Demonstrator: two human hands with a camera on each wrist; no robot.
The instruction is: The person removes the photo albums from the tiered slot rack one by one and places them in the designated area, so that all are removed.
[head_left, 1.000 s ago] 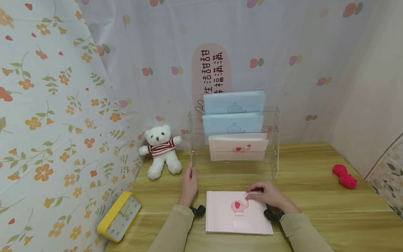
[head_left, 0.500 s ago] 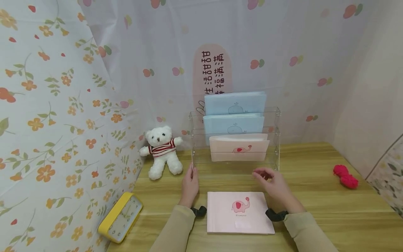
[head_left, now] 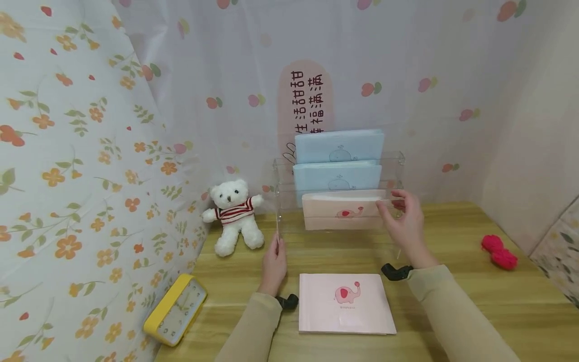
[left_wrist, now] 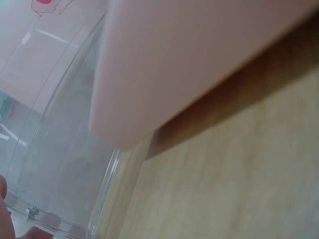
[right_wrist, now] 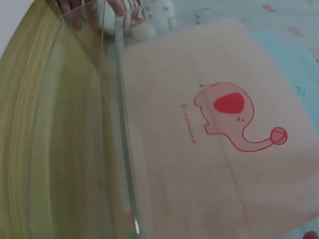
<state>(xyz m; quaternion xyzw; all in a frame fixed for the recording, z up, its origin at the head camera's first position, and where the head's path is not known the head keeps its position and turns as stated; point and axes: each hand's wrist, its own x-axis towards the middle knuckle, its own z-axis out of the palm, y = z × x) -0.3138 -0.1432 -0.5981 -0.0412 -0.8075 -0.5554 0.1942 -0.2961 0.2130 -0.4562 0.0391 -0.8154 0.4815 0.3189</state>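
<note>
A clear acrylic rack (head_left: 334,232) stands on the table, bearing a pink elephant booklet (head_left: 348,211) on its front tier. My left hand (head_left: 274,264) holds the rack's lower left side, and its fingertips (left_wrist: 5,219) show at the corner of the left wrist view. My right hand (head_left: 409,226) is at the booklet's upper right corner. The thumb overlaps that corner, with a gap between thumb and forefinger. In the right wrist view the booklet (right_wrist: 219,119) fills most of the picture. Another pink elephant booklet (head_left: 346,314) lies flat on the table between my forearms.
Blue whale booklets (head_left: 336,176) stand on the tiers behind. A white teddy bear (head_left: 234,216) sits left of the rack. A yellow clock (head_left: 175,309) is at the front left, and red yarn (head_left: 499,251) lies to the right. Floral cloth (head_left: 217,60) hangs behind.
My right hand has left the booklet lying on the table and moved up and away to the front booklet in the rack. The left hand has stayed at the rack's side.
</note>
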